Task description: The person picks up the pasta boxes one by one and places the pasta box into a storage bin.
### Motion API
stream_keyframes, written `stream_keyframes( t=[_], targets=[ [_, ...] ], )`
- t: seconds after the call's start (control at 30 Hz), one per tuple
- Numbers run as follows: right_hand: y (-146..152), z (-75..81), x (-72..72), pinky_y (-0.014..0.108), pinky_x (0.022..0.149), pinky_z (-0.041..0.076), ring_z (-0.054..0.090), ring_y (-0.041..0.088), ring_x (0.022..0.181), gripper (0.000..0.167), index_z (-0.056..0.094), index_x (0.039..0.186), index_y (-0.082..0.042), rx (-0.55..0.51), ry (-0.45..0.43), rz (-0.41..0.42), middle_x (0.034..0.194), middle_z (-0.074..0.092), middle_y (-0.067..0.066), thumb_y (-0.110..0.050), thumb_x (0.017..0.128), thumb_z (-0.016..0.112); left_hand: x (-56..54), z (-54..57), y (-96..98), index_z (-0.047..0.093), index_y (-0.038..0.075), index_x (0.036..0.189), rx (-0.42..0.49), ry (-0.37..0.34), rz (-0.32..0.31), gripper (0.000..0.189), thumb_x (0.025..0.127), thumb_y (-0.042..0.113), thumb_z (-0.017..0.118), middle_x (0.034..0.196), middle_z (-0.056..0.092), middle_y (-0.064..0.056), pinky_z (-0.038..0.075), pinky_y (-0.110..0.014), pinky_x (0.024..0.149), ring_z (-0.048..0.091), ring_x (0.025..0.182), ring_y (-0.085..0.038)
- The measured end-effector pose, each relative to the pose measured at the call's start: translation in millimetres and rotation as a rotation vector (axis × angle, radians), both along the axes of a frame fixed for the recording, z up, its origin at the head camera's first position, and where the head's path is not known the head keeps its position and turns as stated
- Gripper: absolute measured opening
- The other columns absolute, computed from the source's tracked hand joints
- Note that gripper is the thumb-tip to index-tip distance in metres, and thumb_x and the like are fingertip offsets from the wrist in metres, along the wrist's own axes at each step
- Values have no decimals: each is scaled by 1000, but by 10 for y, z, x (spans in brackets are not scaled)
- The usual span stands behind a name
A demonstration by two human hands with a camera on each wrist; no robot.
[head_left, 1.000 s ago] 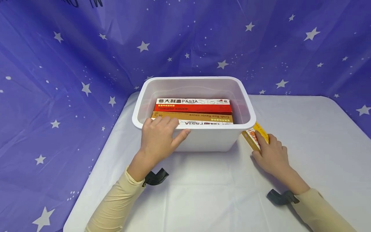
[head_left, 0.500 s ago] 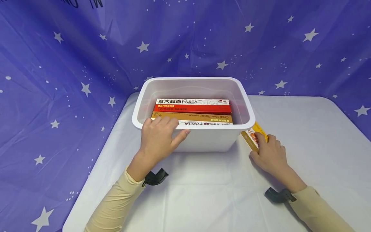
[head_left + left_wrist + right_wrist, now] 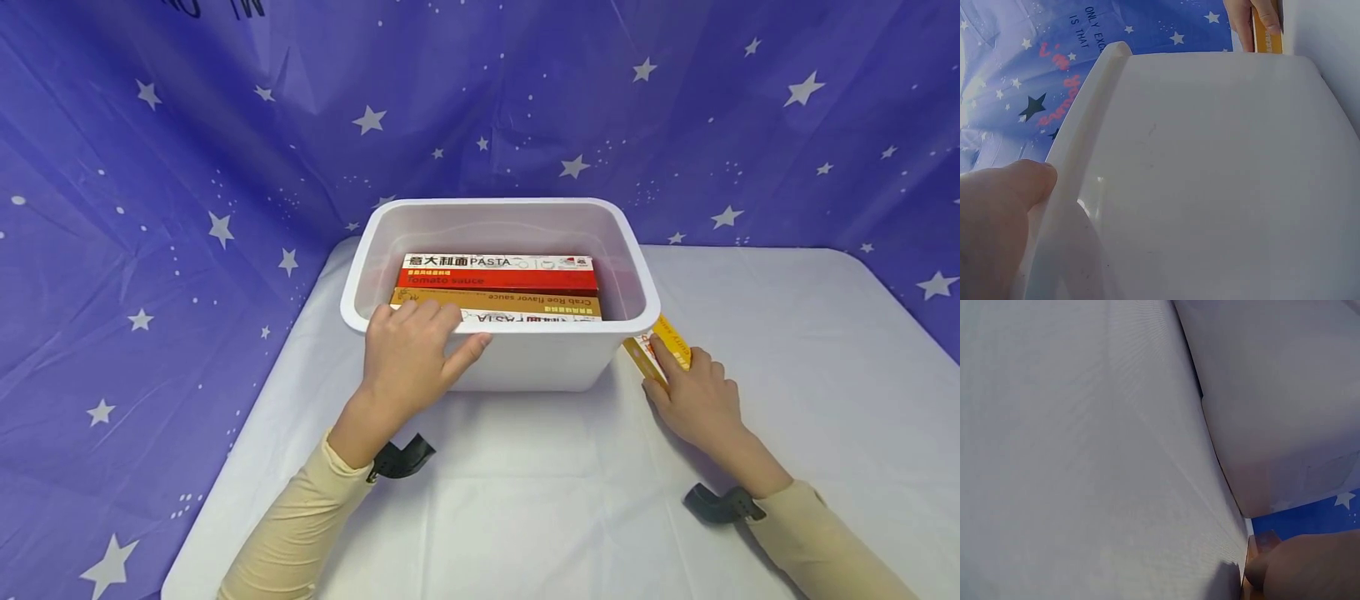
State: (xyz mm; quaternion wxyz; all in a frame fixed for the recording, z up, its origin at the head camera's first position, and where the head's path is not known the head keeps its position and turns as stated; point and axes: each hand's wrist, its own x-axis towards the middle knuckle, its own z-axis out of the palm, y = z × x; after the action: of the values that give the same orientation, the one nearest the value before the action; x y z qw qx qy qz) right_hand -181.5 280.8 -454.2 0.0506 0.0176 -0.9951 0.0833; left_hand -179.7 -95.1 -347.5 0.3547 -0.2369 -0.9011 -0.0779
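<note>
While the left hand (image 3: 408,354) keeps its place on the near rim of the white bin (image 3: 525,367), fingers hooked over the edge and thumb laid along the outer wall, the only real movement is on the other side. The right hand (image 3: 693,400) has crept a little towards the bin over the last second, and the yellow pasta box (image 3: 660,350) under its fingers has slid with it, so that the box's far end now sits tucked close against the bin's near right corner. The shift is small; the box is on the table (image 3: 787,333), outside the bin, and not lifted.

As for the grip, the left hand is closed round the rim and steadies the bin. The right hand lies on the box with its fingers over the top and side. From the head view it looks like a light hold on the box's near end rather than a full clasp, and the right wrist view is too close to settle it.

Inside the bin lie two more pasta boxes side by side: a red one (image 3: 498,273) marked tomato sauce towards the back, and a brown one (image 3: 498,302) marked crab roe flavor in front of it. Both are unmoved. To my eye the yellow box is being gathered in towards the bin, but it has not yet gone in.
</note>
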Motion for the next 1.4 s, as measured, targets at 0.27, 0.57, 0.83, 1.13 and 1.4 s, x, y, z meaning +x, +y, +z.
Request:
stream_keyframes(
  t=[0.27,0.57,0.83,1.13,1.4],
  targets=[
    [33,-9,-7,60,63,46,54,58,96,64,41,154,-13,-8,45,20,122,48,45,-37,98,59,-4,-6,-7,59,12,78,-2,-1,-3,46,90,56,65,67,60,-4,40,-42,61,61,63,-25],
    [138,65,8,58,59,43,57,57,84,60,52,147,-13,-29,188,65,113,54,44,-28,92,69,2,-6,-9,58,13,76,-11,4,1,46,90,56,64,66,59,-4,41,-42,61,61,62,-25],
    [243,222,25,58,54,40,57,57,78,55,57,143,-13,-53,270,67,110,56,43,-26,91,71,-4,-1,-6,59,13,76,-7,5,-1,46,90,56,65,66,60,-3,41,-42,61,61,63,-24],
    [374,688,39,62,64,44,56,57,92,59,49,150,-19,-56,228,59,120,54,38,-26,94,68,6,0,-7,59,13,76,-6,0,4,46,90,56,65,67,60,-3,41,-42,62,61,63,-24],
    [480,1157,24,62,67,43,53,54,98,61,43,154,-22,-31,191,69,128,52,36,-29,97,65,1,-5,-3,58,13,76,-11,8,1,47,90,57,65,66,60,-3,41,-42,60,60,62,-24]
  ],
)
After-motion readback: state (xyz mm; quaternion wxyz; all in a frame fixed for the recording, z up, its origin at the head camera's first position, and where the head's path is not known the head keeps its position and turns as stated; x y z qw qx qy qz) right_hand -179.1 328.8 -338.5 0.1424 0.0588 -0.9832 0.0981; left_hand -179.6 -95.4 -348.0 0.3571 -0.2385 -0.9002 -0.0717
